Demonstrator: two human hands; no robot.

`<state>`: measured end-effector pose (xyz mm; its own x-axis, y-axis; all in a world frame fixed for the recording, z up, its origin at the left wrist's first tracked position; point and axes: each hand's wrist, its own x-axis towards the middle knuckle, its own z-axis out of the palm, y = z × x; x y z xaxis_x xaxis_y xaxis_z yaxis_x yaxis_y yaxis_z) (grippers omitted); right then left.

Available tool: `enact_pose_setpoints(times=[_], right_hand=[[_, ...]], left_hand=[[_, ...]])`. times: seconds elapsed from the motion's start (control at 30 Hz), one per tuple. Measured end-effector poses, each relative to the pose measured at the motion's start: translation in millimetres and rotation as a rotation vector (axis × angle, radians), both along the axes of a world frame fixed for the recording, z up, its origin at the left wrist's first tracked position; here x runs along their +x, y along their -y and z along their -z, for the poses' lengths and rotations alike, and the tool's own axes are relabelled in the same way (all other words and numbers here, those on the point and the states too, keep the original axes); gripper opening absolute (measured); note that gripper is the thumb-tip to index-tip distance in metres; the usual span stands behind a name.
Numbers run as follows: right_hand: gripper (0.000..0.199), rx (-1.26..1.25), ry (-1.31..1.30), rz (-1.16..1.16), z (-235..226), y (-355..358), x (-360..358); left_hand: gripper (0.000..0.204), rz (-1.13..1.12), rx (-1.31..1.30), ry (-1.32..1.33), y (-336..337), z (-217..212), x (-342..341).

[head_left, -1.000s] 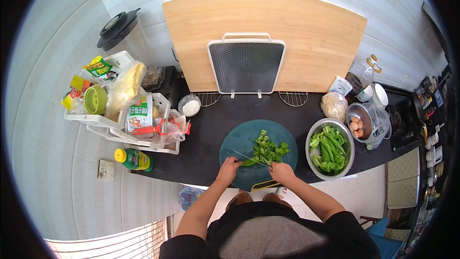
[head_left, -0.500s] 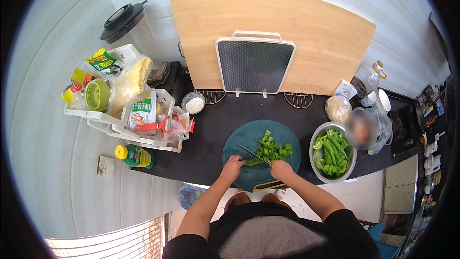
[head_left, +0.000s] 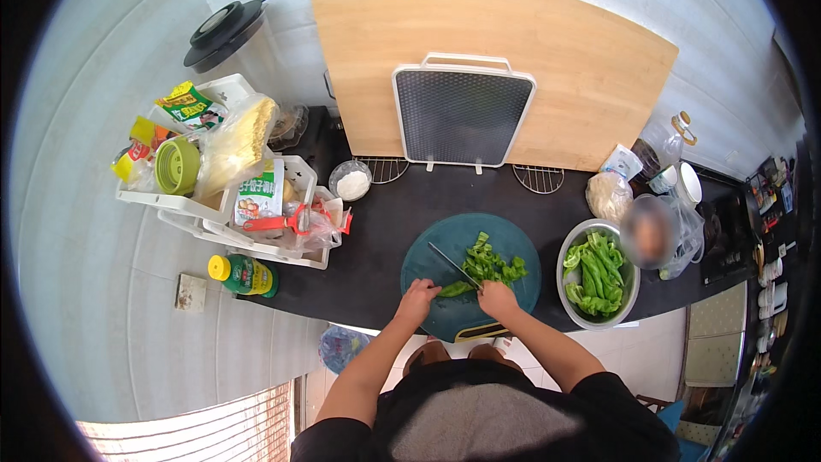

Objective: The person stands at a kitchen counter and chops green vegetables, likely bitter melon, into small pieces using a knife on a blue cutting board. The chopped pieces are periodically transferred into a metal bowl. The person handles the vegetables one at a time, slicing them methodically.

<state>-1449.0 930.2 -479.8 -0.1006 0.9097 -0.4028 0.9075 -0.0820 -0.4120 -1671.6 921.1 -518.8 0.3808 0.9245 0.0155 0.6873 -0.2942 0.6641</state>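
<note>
Two hands, right hand (head_left: 498, 298) fingers closed on knife (head_left: 453, 265), left hand (head_left: 419, 299) pinning pepper (head_left: 455, 289)

Both forearms rise from the lower edge and converge; the left hand (head_left: 418, 299) is curled, fingers down, the right hand (head_left: 497, 298) closed in a fist

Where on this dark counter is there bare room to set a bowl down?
The bare dark counter between the small white bowl and the round green cutting board is free, as is the strip behind the board up to the wire racks. Crowded: white rack at left, metal bowl and bags at right.
</note>
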Motion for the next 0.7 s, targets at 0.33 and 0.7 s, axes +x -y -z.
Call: enact_pose_setpoints(times=[0.33,0.7], right_hand=[[0.023,-0.013,0.066,-0.153,-34.4,9.4,11.9],[0.019,-0.04,0.033,-0.094,5.7,-12.7,-17.5]], left_hand=[[0.032,0.034,0.035,-0.002,-7.9,4.6,5.0],[0.031,0.018,0.045,-0.031,-7.6,5.2,4.8]])
